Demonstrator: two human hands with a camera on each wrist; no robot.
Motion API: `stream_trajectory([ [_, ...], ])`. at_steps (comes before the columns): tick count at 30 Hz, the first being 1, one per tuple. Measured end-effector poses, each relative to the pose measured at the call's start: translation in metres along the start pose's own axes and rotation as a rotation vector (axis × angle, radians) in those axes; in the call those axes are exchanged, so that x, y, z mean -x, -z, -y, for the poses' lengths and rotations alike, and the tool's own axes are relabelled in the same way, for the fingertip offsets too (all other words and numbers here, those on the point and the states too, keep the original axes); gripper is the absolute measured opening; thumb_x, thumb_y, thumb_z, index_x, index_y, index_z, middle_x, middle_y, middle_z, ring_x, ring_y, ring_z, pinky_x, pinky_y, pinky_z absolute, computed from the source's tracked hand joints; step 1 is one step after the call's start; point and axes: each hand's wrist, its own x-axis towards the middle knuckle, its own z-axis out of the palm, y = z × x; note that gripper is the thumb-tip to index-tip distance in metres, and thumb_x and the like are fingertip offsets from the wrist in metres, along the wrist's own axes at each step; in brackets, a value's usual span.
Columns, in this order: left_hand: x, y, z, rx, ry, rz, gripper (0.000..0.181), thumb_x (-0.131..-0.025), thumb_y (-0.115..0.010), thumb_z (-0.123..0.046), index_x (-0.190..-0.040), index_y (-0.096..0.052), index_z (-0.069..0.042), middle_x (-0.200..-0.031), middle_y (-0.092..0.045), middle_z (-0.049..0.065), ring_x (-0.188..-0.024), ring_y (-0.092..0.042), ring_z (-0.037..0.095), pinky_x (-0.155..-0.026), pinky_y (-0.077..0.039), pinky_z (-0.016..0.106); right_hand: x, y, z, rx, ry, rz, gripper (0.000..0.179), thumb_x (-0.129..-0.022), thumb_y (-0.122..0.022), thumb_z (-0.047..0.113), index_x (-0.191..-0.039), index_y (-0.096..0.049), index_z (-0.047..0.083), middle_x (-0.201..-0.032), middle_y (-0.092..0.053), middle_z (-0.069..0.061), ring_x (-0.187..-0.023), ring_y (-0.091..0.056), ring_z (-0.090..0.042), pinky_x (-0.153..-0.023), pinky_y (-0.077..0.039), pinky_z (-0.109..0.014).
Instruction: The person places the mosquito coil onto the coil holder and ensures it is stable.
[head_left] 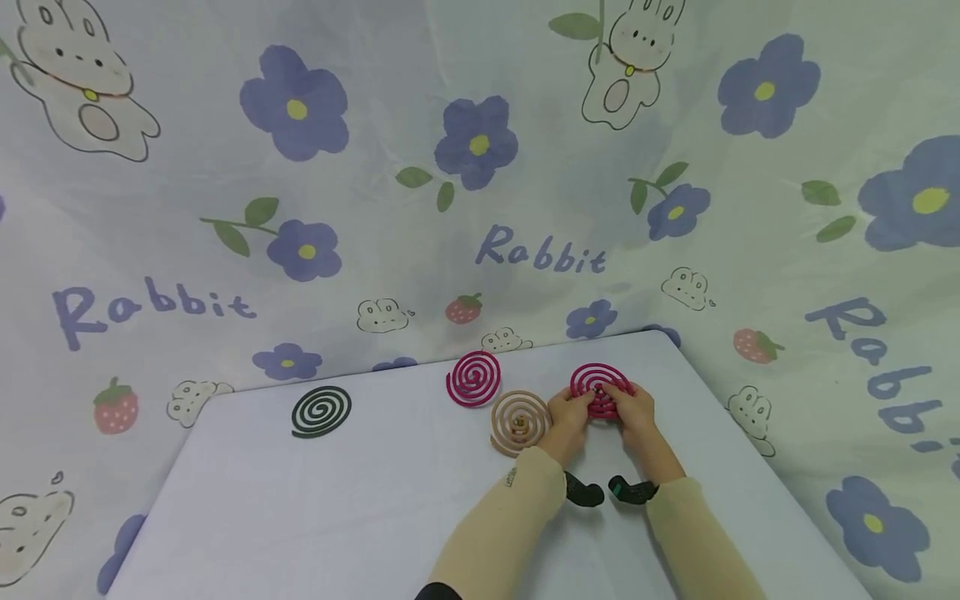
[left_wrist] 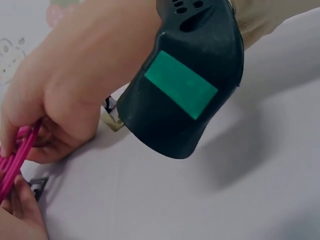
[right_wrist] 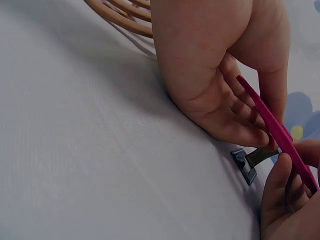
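Observation:
A magenta spiral mosquito coil [head_left: 601, 377] is held between both hands toward the right of the table. My left hand [head_left: 568, 419] grips its left side, with the thumb over the front near the centre. My right hand [head_left: 637, 410] grips the right side the same way. In the right wrist view the coil [right_wrist: 280, 132] appears edge-on and tilted, pinched by both hands. Beneath it is a small metal stand [right_wrist: 245, 165], partly hidden by the fingers; whether it touches the coil I cannot tell. Just left of my left hand is a tan coil [head_left: 517, 402] with a small brass-coloured piece at its centre.
Another magenta coil [head_left: 473, 379] stands behind the tan one, near the table's back edge. A dark green coil [head_left: 321, 412] is at the back left. White cloth covers the table [head_left: 315, 517], and a printed curtain [head_left: 390, 167] hangs behind. Black wrist devices [head_left: 585, 492] sit under both wrists.

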Motion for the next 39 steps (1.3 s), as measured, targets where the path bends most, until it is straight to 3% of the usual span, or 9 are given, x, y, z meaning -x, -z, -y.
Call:
stream_trajectory([
  [6, 0.0005, -0.0014, 0.0004, -0.014, 0.019, -0.003, 0.024, -0.086, -0.073, -0.004, -0.109, -0.068, 0.0, -0.098, -0.066, 0.005, -0.08, -0.06, 0.013, -0.063, -0.051, 0.024, 0.0002, 0.0015, 0.0022, 0.006, -0.011, 0.001, 0.058, -0.093, -0.067, 0.026, -0.139, -0.043, -0.002, -0.137, -0.048, -0.018, -0.117, -0.049, -0.023, -0.077, -0.051, -0.017],
  [17, 0.0007, -0.003, -0.0027, -0.015, 0.009, -0.021, 0.014, -0.086, -0.072, -0.004, -0.099, -0.069, 0.0, -0.085, -0.065, 0.004, -0.072, -0.059, 0.014, -0.058, -0.05, 0.024, -0.0009, -0.0014, 0.0017, 0.025, 0.002, -0.01, 0.055, -0.093, -0.068, 0.026, -0.136, -0.046, -0.002, -0.133, -0.05, -0.017, -0.11, -0.051, -0.023, -0.068, -0.05, -0.014],
  [21, 0.0022, -0.0032, -0.0054, -0.009, 0.03, -0.031, 0.018, -0.086, -0.071, -0.004, -0.103, -0.068, 0.001, -0.088, -0.065, 0.006, -0.074, -0.061, 0.016, -0.058, -0.049, 0.025, -0.0015, -0.0008, 0.0007, 0.039, 0.008, -0.003, 0.055, -0.093, -0.067, 0.028, -0.136, -0.046, -0.001, -0.135, -0.05, -0.017, -0.114, -0.05, -0.023, -0.079, -0.051, -0.018],
  [26, 0.002, -0.002, -0.0072, -0.009, 0.064, -0.031, 0.029, -0.086, -0.072, -0.005, -0.114, -0.066, 0.002, -0.1, -0.066, 0.008, -0.085, -0.063, 0.018, -0.067, -0.054, 0.03, -0.0008, 0.0005, -0.0001, 0.052, 0.005, 0.015, 0.058, -0.093, -0.067, 0.03, -0.138, -0.044, 0.0, -0.137, -0.048, -0.017, -0.116, -0.05, -0.025, -0.094, -0.048, -0.03],
  [33, -0.0034, -0.0016, -0.0082, 0.029, 0.078, -0.017, 0.022, -0.084, -0.073, -0.003, -0.105, -0.067, 0.003, -0.096, -0.067, 0.009, -0.088, -0.063, 0.018, -0.076, -0.055, 0.031, -0.0002, 0.0004, 0.0023, 0.062, 0.028, 0.039, 0.057, -0.093, -0.067, 0.028, -0.137, -0.045, -0.002, -0.136, -0.049, -0.018, -0.115, -0.051, -0.024, -0.077, -0.05, -0.017],
  [39, -0.003, -0.0014, -0.0089, 0.022, 0.082, -0.015, 0.022, -0.083, -0.074, -0.003, -0.103, -0.069, 0.002, -0.094, -0.067, 0.008, -0.087, -0.063, 0.018, -0.075, -0.055, 0.03, 0.0007, 0.001, 0.003, 0.052, 0.028, 0.063, 0.058, -0.093, -0.068, 0.027, -0.139, -0.045, -0.001, -0.137, -0.049, -0.019, -0.113, -0.052, -0.022, -0.074, -0.05, -0.015],
])
